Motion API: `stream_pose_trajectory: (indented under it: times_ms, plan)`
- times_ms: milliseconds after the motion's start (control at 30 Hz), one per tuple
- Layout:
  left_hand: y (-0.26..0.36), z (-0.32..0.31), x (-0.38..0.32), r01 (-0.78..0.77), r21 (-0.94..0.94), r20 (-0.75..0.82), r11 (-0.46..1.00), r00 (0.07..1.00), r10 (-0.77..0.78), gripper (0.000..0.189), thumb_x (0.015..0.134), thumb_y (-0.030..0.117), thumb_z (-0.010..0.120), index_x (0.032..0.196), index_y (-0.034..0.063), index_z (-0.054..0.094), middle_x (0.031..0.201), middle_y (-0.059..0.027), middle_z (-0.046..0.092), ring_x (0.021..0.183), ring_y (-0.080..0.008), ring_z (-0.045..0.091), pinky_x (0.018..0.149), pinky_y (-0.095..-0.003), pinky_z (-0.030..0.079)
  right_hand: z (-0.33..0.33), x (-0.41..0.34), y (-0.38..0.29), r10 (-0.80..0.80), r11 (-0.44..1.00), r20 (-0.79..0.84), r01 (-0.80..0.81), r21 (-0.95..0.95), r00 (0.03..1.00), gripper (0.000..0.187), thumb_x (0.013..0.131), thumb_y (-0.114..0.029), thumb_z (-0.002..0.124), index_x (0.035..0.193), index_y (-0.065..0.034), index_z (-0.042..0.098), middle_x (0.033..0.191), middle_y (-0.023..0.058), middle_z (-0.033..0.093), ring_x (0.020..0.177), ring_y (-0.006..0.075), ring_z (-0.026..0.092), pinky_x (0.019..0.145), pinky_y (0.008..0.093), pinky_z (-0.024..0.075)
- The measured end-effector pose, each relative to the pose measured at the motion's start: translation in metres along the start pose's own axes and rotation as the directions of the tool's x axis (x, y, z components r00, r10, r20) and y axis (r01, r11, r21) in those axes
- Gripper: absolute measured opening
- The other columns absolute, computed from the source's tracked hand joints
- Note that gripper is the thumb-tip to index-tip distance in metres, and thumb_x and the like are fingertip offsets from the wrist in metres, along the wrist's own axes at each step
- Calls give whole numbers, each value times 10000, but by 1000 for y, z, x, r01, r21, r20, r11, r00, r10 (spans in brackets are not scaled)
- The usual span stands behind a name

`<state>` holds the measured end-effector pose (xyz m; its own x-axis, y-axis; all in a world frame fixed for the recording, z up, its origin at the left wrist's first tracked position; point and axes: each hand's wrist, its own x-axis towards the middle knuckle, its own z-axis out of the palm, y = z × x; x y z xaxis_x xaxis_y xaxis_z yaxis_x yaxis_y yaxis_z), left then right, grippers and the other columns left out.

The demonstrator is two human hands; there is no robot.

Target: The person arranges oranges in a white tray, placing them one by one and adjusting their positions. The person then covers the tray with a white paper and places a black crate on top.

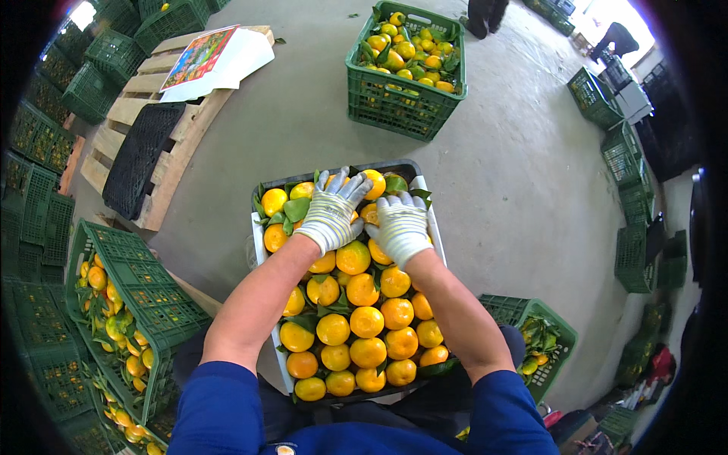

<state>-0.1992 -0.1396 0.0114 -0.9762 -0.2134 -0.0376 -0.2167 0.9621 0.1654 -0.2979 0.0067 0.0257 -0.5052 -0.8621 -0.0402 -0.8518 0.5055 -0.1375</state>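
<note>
In front of me stands a black crate (408, 166) with white lining at its sides, filled with rows of orange mandarins (367, 322) and some green leaves. My left hand (334, 210), in a striped, grey-palmed glove, lies over the fruit at the far part of the crate, fingers spread beside a mandarin (374, 184). To its right my right hand (400, 224), in a matching glove, rests on the fruit near the crate's right edge, next to another mandarin (369, 214). What lies under both palms is hidden, so a hold on any fruit cannot be told.
Ahead stands a green crate (398, 108) of leafy mandarins. A tilted green crate (136, 284) with fruit is at my left, another crate (554, 335) at my right. A wooden pallet (187, 145) bears a black crate (142, 153) and printed sheets (199, 60). People stand farther off.
</note>
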Motion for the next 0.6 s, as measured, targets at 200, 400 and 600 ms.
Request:
stream_pose_trajectory:
  times_ms: [200, 400, 600]
  plan:
    - [-10, 2, -2, -65, -10, -35, 998, 997, 64, 775, 826, 323, 700, 1523, 131, 421, 1604, -116, 377, 1495, -373, 295, 1248, -554, 133, 22, 36, -5, 294, 954, 154, -281, -101, 943, 482, 778, -416, 786, 1159, -134, 704, 1234, 110, 670, 1208, 303, 593, 993, 504, 449]
    - [19, -17, 15, -63, -134, -119, 989, 992, 47, 308, 845, 241, 612, 1100, 68, 605, 1112, -199, 610, 1064, -416, 559, 925, -506, 443, 14, 37, 7, 250, 951, 229, -283, 123, 941, 309, 949, -270, 540, 1103, -102, 747, 1148, 174, 726, 1033, 327, 700, 902, 456, 545]
    - [-50, 38, -7, -110, 82, -188, 991, 974, 124, 872, 812, 181, 696, 1591, 113, 309, 1643, -129, 304, 1529, -370, 226, 1255, -529, 110, -37, -41, 11, 148, 926, -376, 5, 377, 915, 463, 800, -336, 725, 1152, -38, 679, 1276, 205, 620, 1260, 364, 541, 1103, 475, 394]
